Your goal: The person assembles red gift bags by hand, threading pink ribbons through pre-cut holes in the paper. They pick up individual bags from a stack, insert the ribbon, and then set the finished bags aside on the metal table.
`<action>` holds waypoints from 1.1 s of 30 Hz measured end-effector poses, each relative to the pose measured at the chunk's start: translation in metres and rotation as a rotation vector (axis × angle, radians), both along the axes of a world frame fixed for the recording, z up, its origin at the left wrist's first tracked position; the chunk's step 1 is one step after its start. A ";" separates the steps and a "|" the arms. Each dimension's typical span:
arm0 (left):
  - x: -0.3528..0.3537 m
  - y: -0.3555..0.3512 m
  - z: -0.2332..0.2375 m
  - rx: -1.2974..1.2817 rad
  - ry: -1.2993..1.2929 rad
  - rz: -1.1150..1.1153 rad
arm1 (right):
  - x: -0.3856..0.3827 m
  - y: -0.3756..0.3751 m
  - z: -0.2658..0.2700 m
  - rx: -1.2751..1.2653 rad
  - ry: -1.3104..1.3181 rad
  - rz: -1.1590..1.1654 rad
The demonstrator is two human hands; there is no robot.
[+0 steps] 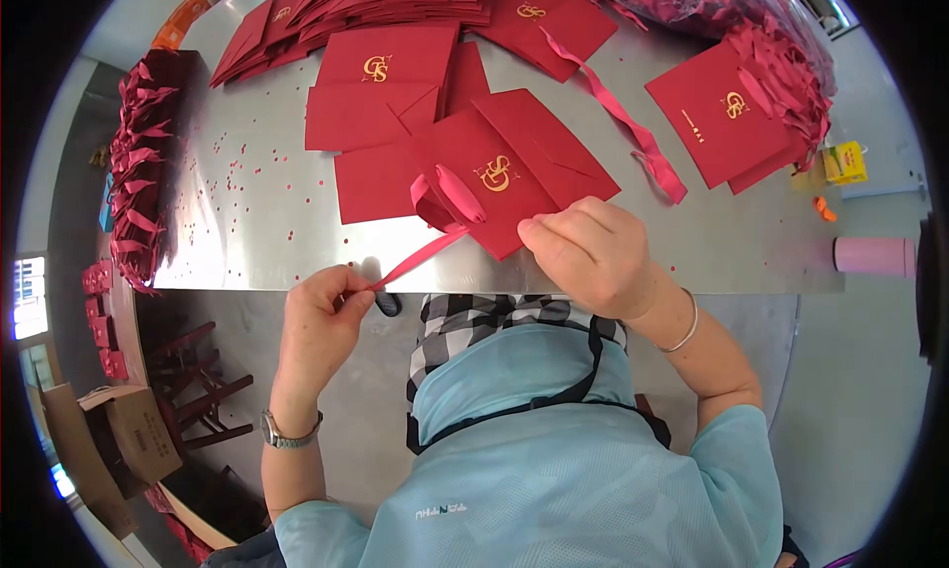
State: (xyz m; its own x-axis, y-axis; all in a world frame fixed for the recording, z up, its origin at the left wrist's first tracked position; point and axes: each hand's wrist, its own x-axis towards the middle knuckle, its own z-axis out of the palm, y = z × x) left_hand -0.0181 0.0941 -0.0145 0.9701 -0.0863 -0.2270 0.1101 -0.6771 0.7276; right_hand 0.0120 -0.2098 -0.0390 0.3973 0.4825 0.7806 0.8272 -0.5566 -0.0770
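My left hand (pixel 331 306) pinches the end of a pink ribbon (pixel 420 259) just over the table's front edge. From there the ribbon runs taut up to a red paper gift bag (pixel 509 158) with a gold logo, where it forms a loose loop. My right hand (pixel 598 252) is closed at the bag's lower right edge; its fingertips meet the paper there, and what lies inside the curled fingers is hidden. Beneath and beside this bag are other red bags (pixel 381 69), lying flat. A loose pink ribbon (pixel 623 118) lies to the right.
Stacked red bags (pixel 386 9) cover the back of the metal table (pixel 237 212). Ribboned bags stand in a row (pixel 138 173) at the left edge, with more bags (pixel 732 108) at the right. A pink cylinder (pixel 875 256) and a yellow box (pixel 844 163) are far right. Small red bits dot the tabletop.
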 end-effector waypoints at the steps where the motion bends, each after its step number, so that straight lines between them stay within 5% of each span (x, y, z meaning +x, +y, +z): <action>1: -0.003 -0.001 0.006 0.054 -0.033 -0.051 | -0.002 0.000 0.002 -0.019 0.003 -0.004; 8: 0.014 -0.035 0.012 -0.175 -0.327 0.056 | -0.030 0.015 -0.002 -0.130 0.065 0.006; 10: 0.032 -0.050 0.011 -0.123 -0.308 0.016 | -0.037 0.020 -0.005 -0.157 0.121 0.001; 11: 0.036 -0.058 0.015 -0.167 -0.086 0.092 | -0.040 0.022 -0.006 -0.162 0.106 0.001; 14: 0.042 -0.066 -0.006 -0.070 -0.163 -0.028 | -0.045 0.027 -0.016 -0.157 0.125 -0.012; 17: 0.038 -0.085 -0.002 -0.210 -0.050 0.085 | -0.045 0.027 -0.017 -0.169 0.146 0.001; 19: 0.039 -0.086 -0.005 -0.568 0.091 0.166 | -0.045 0.021 -0.010 -0.224 0.180 -0.004; 22: 0.042 -0.077 0.016 -0.687 0.047 0.173 | -0.034 -0.001 0.009 -0.002 0.033 -0.008; 26: 0.052 -0.051 0.053 -0.695 -0.215 0.050 | 0.027 -0.054 0.027 0.067 0.269 -0.515; 30: 0.062 -0.053 0.086 -0.612 -0.663 -0.009 | 0.083 -0.073 0.021 0.024 0.453 -0.552; 31: 0.067 -0.052 0.081 -0.556 -0.752 -0.098 | 0.097 -0.070 0.022 0.006 0.541 -0.520; 32: 0.081 -0.047 0.088 -0.328 -0.820 -0.505 | 0.116 -0.067 0.017 0.018 0.517 -0.471; 33: 0.080 -0.060 0.081 -0.219 -0.828 -0.518 | 0.132 -0.060 0.017 -0.017 0.539 -0.496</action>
